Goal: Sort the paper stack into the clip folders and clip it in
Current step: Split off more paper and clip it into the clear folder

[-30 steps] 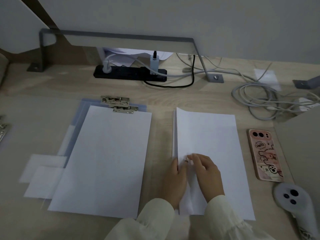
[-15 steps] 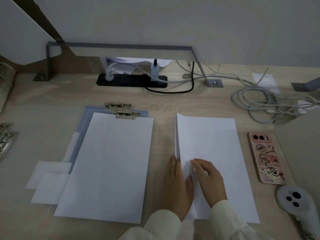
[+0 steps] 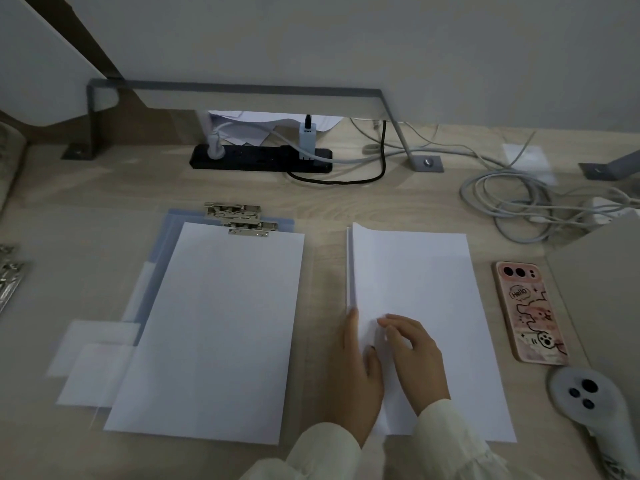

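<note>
Paper stack [image 3: 419,282], white, right of centre on the desk [image 3: 346,199], its near edge partly covered by both cuffs; the top sheets stand lifted along the left edge. Left hand [image 3: 356,372] has straight fingers along that edge and its thumb on top; whether it pinches the lifted sheets cannot be told. Right hand [image 3: 414,358] has bent fingers, tips pressing the top sheet, clasping nothing. Clip folders [image 3: 166,244], pale blue, left of centre, are mostly hidden under a loose sheet [image 3: 214,330]; their metal clips [image 3: 239,218] show at the top. More metal clips [image 3: 10,275] are cut off at the left edge and blurred. Phone [image 3: 528,313] lies right of the stack, apart; controller [image 3: 588,400] sits at lower right, cut off. Since a second ago the left hand has flattened against the edge; stack, folders and phone lie unchanged.
</note>
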Tool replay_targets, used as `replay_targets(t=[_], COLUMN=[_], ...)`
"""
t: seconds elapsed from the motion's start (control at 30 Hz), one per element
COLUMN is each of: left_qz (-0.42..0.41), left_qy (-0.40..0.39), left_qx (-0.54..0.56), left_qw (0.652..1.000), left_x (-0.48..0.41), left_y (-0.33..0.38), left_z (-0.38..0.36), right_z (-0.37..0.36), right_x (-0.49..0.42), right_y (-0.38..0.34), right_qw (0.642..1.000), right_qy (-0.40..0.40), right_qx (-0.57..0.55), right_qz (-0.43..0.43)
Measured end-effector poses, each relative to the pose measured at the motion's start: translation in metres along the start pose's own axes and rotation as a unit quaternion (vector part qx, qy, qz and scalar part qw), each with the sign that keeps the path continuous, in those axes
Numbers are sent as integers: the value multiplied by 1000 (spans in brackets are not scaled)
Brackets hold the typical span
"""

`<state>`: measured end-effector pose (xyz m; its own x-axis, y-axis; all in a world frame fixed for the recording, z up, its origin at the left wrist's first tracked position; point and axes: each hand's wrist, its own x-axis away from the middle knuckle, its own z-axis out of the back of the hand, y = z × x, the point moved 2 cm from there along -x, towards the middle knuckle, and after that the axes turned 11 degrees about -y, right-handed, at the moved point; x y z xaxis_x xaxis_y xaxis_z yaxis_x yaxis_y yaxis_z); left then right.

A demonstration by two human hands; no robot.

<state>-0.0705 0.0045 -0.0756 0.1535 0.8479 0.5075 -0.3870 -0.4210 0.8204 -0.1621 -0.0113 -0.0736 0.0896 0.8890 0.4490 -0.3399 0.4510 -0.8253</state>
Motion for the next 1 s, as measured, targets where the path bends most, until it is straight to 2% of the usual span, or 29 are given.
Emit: replay_targets(t=[0.1,0.2,0.23,0.33,0.4,0.5,0.57,0.63,0.73,0.77,1.0], left_qz=[67,151,166,147,113,32,-6,-28,-36,-34,-4], left_qy=[5,-78,-83,-48,-22,-11,5,12,18,22,109], left_qx=[35,116,121,79,59,119,170,199,210,211,200], left_qw=[997,979,975,985,992,992,985,980,977,977,974], left_x=[-9,-11,-11,-9,-6,2,7,14,26,31,53], left_y=[-2,-5,-6,0,1,3,-1,-4,-14,-19,-67], left_z=[0,-1,-1,9,22,49,76,106,150,164,272], right_z=[0,2,3,7,16,31,35,31,8,-5,-132], right_x=[0,1,1,4,4,6,10,13,13,14,28], right_y=[0,-1,-2,-6,-10,-20,-30,-37,-48,-53,-98], right_qw=[1000,1000,1000,1000,999,993,992,992,991,989,981], right_qy=[0,-5,-8,-4,38,97,117,90,-36,-56,-64], right_qx=[4,7,2,3,30,69,31,-60,-99,-112,-175], right_qz=[-1,-10,-11,-22,-24,-17,-33,-64,-81,-77,-48])
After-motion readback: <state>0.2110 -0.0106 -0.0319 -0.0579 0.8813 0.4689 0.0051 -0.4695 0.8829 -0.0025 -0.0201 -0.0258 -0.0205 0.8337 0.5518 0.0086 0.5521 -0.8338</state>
